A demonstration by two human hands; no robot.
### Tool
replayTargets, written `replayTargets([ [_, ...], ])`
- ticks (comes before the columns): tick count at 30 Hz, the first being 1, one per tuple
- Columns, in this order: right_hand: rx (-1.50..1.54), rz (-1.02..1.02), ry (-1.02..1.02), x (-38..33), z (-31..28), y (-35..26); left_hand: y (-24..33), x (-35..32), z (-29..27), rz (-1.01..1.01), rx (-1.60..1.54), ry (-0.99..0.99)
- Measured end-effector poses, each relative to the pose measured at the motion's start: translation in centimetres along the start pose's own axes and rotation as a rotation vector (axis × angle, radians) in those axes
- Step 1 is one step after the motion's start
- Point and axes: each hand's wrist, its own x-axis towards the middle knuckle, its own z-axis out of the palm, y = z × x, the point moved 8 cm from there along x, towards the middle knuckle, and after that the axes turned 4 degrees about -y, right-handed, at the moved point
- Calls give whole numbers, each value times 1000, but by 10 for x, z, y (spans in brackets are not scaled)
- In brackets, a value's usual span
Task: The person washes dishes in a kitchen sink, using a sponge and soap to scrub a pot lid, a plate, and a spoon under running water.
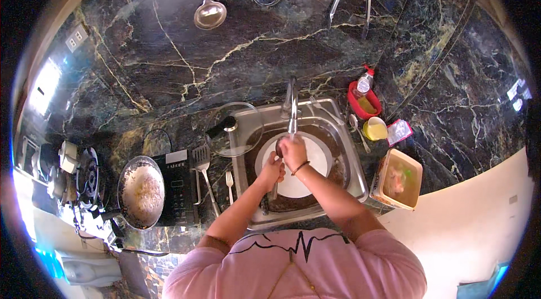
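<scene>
Over the sink, both my hands are closed on a metal spoon-like utensil. My left hand grips its handle, which points down toward me. My right hand is at its rounded dark end, directly below the faucet. Fingers cover much of the utensil, so its exact kind is unclear. Beneath my hands, a large round white plate lies in the sink. A dark handle shows at the basin's near left side.
A glass lid rests at the sink's left edge. Farther left are a fork, a slotted turner and a frying pan on a black cooktop. Rightward stand a red caddy, a yellow cup and a rectangular tub.
</scene>
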Motion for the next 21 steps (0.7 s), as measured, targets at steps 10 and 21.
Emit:
replayTargets([
  [10, 447, 685, -6, -42, 7, 132, 7, 22, -33, 146, 359, 12],
  [21, 33, -177, -55, -15, -45, -21, 2, 19, 17, 67, -151, -156],
])
